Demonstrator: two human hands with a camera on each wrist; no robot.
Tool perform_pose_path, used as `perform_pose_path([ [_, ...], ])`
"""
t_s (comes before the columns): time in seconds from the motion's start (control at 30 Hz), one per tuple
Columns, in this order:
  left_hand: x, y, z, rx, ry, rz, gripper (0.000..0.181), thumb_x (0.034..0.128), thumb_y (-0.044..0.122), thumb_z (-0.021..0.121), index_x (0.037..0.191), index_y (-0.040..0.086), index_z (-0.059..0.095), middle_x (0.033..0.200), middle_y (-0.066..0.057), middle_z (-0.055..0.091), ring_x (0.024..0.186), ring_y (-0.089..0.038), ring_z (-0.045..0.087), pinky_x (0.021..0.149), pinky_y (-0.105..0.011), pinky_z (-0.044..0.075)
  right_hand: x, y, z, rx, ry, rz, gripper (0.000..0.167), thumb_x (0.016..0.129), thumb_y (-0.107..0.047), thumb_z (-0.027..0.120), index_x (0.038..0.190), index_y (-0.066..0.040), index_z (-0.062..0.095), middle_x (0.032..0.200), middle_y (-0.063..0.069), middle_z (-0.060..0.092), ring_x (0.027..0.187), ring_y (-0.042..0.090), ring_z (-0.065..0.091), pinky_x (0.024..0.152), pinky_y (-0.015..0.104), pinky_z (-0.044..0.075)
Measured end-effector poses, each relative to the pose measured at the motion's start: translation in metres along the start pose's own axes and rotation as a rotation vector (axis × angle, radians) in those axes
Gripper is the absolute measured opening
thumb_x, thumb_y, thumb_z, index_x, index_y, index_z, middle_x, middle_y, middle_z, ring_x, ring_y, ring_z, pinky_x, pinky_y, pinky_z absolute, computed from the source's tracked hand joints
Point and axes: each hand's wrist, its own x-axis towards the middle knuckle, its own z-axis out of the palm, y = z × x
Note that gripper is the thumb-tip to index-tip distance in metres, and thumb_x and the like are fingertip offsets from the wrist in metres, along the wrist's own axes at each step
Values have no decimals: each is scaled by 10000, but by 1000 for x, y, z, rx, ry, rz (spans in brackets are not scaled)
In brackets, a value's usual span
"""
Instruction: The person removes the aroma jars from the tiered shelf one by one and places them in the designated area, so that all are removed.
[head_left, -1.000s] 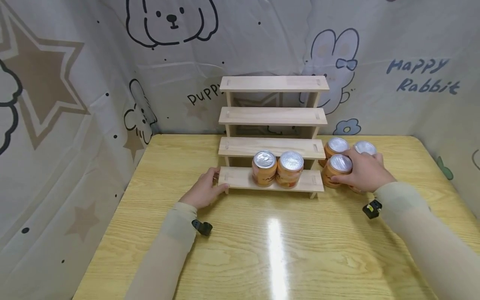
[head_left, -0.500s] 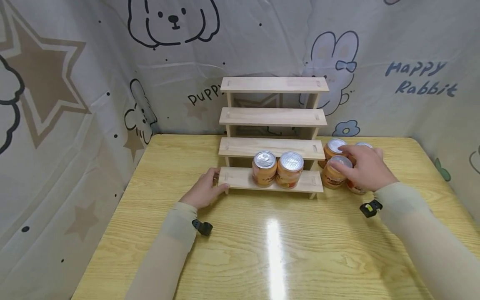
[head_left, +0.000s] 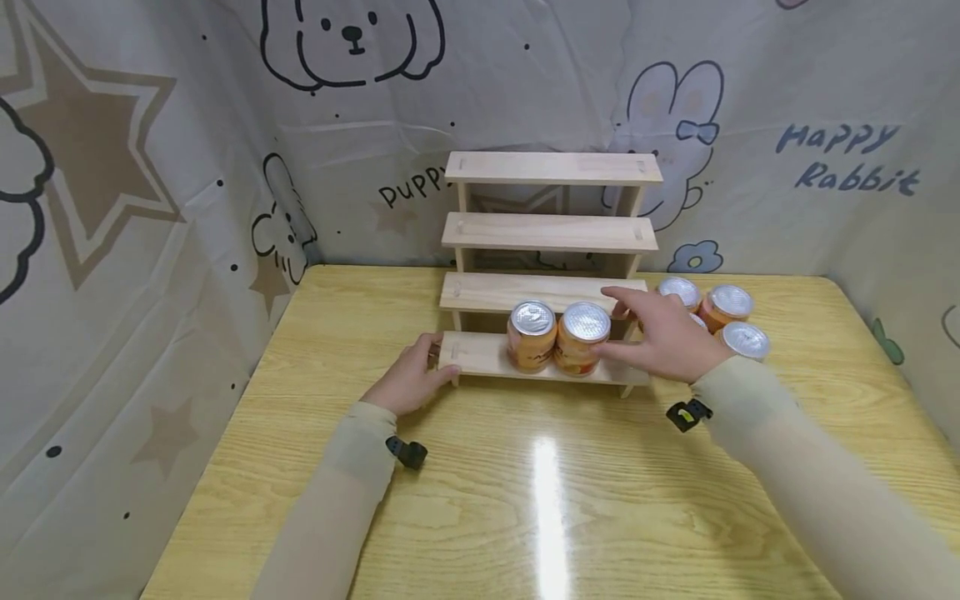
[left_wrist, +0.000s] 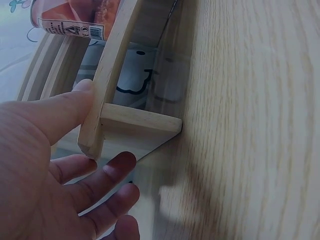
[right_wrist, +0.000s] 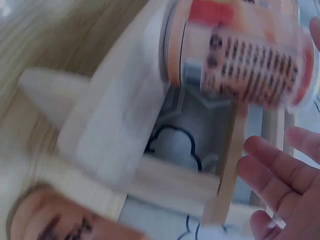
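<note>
A four-tier wooden display stand (head_left: 480,354) stands at the back of the table. Two orange cans with silver lids, a left can (head_left: 531,346) and a right can (head_left: 577,354), stand upright side by side on its lowest tier. My left hand (head_left: 408,379) holds the left end of that tier, thumb on the board and fingertips beneath its edge in the left wrist view. My right hand (head_left: 667,337) is at the right can, thumb and fingers spread around its right side. In the right wrist view, the fingers (right_wrist: 280,175) are apart from the can (right_wrist: 240,60).
Several more matching cans (head_left: 727,305) stand grouped on the table right of the stand, partly hidden by my right hand. The wooden table (head_left: 450,500) stretches toward me. A printed cloth (head_left: 360,167) hangs behind and at both sides.
My right hand has moved left from the grouped cans to the right can on the lowest tier. One of the grouped cans now shows more fully. The left hand has stayed in place.
</note>
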Motion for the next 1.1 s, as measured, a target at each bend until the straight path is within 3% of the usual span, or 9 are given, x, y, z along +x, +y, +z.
perform_pose_path([
  [0.1, 0, 1, 0, -2, 1, 0, 736, 1036, 386, 577, 1573, 21, 231, 1433, -184, 453, 1317, -335, 452, 1108, -489, 378, 6, -6, 7, -1, -21, -15, 919, 813, -573, 793, 1486, -41, 462, 1239, 88, 654, 1098, 265, 630, 1001, 548, 378],
  [0.23, 0, 1, 1, 1, 1, -4, 739, 1036, 392, 575, 1575, 23, 229, 1431, -180, 455, 1315, -331, 455, 1106, -488, 382, 10, -12, 15, -19, -24, -11, 916, 806, -595, 787, 1464, -37, 482, 1358, 120, 608, 1231, 306, 577, 1023, 562, 342],
  [0.6, 0, -2, 1, 10, 5, -7, 742, 1028, 410, 583, 1573, 40, 240, 1422, -173, 466, 1319, -329, 458, 1110, -490, 381, 8, -12, 20, 31, 87, -4, 702, 739, -508, 879, 1244, -92, 622, 1127, 40, 698, 964, 212, 671, 918, 457, 446],
  [0.8, 2, -3, 3, 7, -3, -8, 762, 1020, 438, 585, 1580, 61, 232, 1431, -166, 459, 1332, -326, 444, 1111, -500, 377, -8, -7, 3, 34, 127, 36, 691, 733, -541, 871, 1226, -122, 628, 1088, 34, 700, 922, 210, 680, 848, 456, 520],
  [1.0, 3, -4, 2, 12, 2, -6, 760, 1022, 438, 580, 1580, 61, 229, 1425, -167, 458, 1324, -329, 444, 1101, -504, 385, -31, 0, -13, -18, 160, 62, 745, 736, -489, 888, 1275, -50, 619, 1135, 101, 690, 950, 276, 648, 903, 500, 359],
  [1.1, 3, -5, 3, 12, 0, -5, 754, 1025, 428, 581, 1580, 62, 227, 1428, -170, 456, 1321, -331, 446, 1100, -504, 385, -45, 4, -21, -6, 166, 90, 731, 743, -472, 890, 1282, -61, 617, 1139, 104, 685, 949, 279, 639, 876, 498, 381],
])
